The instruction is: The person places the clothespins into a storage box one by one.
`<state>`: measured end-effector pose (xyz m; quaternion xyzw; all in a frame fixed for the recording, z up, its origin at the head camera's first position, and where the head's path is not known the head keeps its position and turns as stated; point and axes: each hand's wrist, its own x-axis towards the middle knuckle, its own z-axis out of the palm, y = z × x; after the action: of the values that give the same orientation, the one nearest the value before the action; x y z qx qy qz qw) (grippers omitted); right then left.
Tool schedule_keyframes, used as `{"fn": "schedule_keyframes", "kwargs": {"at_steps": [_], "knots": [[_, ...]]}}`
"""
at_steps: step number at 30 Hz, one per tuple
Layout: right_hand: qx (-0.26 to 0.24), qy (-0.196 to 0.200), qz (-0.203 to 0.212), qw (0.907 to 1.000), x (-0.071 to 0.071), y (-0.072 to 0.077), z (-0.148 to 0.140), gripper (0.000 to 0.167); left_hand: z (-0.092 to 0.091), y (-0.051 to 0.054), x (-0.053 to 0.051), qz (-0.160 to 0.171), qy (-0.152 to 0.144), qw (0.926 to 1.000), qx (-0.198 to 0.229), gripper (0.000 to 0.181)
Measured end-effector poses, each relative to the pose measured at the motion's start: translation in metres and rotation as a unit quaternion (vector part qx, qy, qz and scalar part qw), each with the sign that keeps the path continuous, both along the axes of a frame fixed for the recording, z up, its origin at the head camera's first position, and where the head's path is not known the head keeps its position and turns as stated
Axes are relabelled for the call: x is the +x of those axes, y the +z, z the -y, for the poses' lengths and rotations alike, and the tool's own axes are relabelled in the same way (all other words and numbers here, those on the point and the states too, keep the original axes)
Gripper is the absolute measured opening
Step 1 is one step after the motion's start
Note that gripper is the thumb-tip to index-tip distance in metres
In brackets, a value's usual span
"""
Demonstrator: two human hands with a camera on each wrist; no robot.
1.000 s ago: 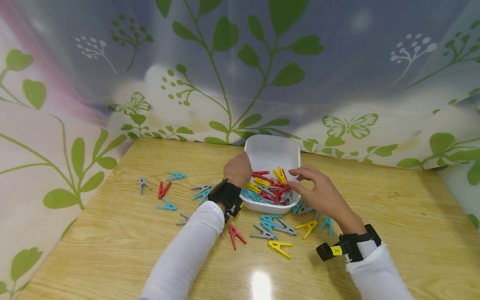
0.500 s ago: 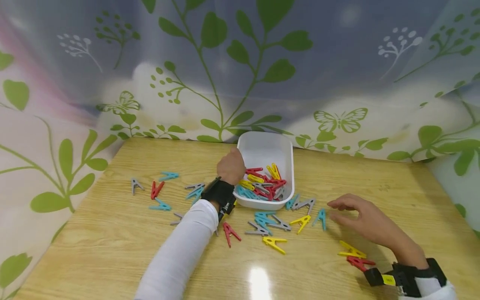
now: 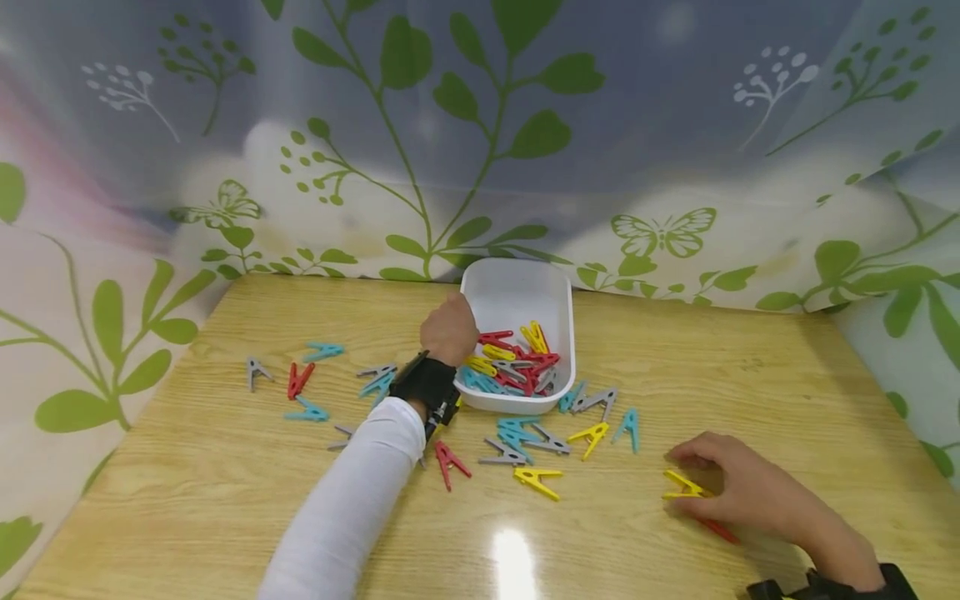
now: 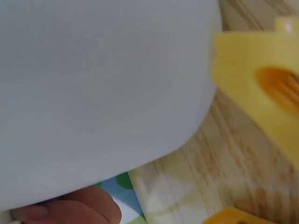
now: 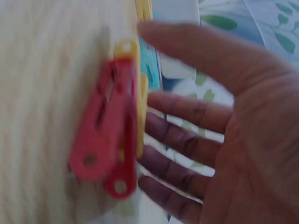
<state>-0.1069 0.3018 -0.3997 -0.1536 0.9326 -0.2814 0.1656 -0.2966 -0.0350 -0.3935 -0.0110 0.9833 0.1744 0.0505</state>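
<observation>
My left hand (image 3: 450,329) grips the left edge of a white bin (image 3: 516,292); in the left wrist view, fingers (image 4: 81,207) lie against the bin wall (image 4: 103,93). Red, yellow, blue and grey clothespins (image 3: 528,367) fill its near half. At the right, my right hand (image 3: 761,492) is around a yellow clothespin (image 3: 686,485), beside a partly hidden red clothespin (image 3: 720,531). The right wrist view shows that hand (image 5: 247,126) with thumb and fingers apart beside the red clothespin (image 5: 98,135) and the yellow one (image 5: 125,48) behind it.
Several loose clothespins (image 3: 536,479) lie in front of the bin, and others (image 3: 300,379) at the left. A yellow clothespin (image 4: 261,70) is close to the left wrist camera. A patterned cloth (image 3: 352,225) rises behind the wooden table (image 3: 675,358).
My right hand has moved from the bin rightward and toward the near side, over the yellow and red clothespins. My left hand has stayed at the bin's edge. The head view has shifted slightly.
</observation>
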Motion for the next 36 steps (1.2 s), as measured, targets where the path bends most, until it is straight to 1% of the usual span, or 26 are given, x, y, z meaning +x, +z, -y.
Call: {"fn": "schedule_keyframes", "kwargs": {"at_steps": [2, 4, 7, 10, 14, 18, 21, 24, 26, 28, 30, 33, 36], "knots": [[0.028, -0.003, -0.013, 0.9995, 0.002, 0.000, 0.006, 0.052, 0.001, 0.002, 0.000, 0.003, 0.003, 1.0000, 0.003, 0.030], [0.061, -0.008, -0.032, 0.9976, 0.005, 0.000, 0.011, 0.047, 0.001, 0.003, 0.000, 0.006, 0.004, 1.0000, 0.003, 0.030], [0.086, -0.011, -0.060, 0.9945, 0.007, 0.000, 0.017, 0.037, 0.000, 0.003, 0.001, 0.007, 0.002, 1.0000, -0.001, 0.032], [0.087, -0.011, -0.072, 0.9935, 0.007, -0.001, 0.019, 0.033, 0.001, 0.002, 0.001, 0.009, 0.002, 1.0000, -0.003, 0.032], [0.083, -0.014, -0.070, 0.9940, 0.006, -0.002, 0.020, 0.032, 0.001, 0.002, 0.001, 0.009, 0.005, 1.0000, 0.001, 0.031], [0.085, -0.031, -0.056, 0.9944, 0.003, 0.001, 0.020, 0.032, 0.001, 0.003, 0.000, 0.008, 0.005, 1.0000, -0.002, 0.031], [0.082, -0.046, -0.067, 0.9933, 0.000, 0.005, 0.020, 0.033, 0.000, 0.002, 0.000, 0.006, 0.004, 0.9999, -0.007, 0.032], [0.072, -0.052, -0.112, 0.9897, -0.009, 0.014, 0.024, 0.033, 0.000, 0.003, -0.001, 0.004, 0.004, 0.9999, -0.009, 0.032], [0.070, -0.052, -0.152, 0.9846, -0.018, 0.021, 0.029, 0.033, 0.000, 0.003, -0.001, 0.003, 0.005, 0.9999, -0.010, 0.031], [0.067, -0.042, -0.192, 0.9782, -0.027, 0.029, 0.038, 0.034, 0.001, 0.003, 0.000, 0.002, 0.006, 0.9999, -0.011, 0.031], [0.069, -0.030, -0.222, 0.9721, -0.037, 0.038, 0.049, 0.036, 0.001, 0.003, 0.000, 0.002, 0.006, 0.9999, -0.011, 0.030], [0.062, -0.005, -0.249, 0.9666, -0.053, 0.051, 0.071, 0.038, 0.000, 0.002, 0.000, -0.001, 0.006, 0.9999, -0.013, 0.030], [0.046, 0.022, -0.263, 0.9635, -0.069, 0.058, 0.093, 0.038, -0.001, 0.003, 0.000, -0.004, 0.009, 0.9998, -0.016, 0.029]]}}
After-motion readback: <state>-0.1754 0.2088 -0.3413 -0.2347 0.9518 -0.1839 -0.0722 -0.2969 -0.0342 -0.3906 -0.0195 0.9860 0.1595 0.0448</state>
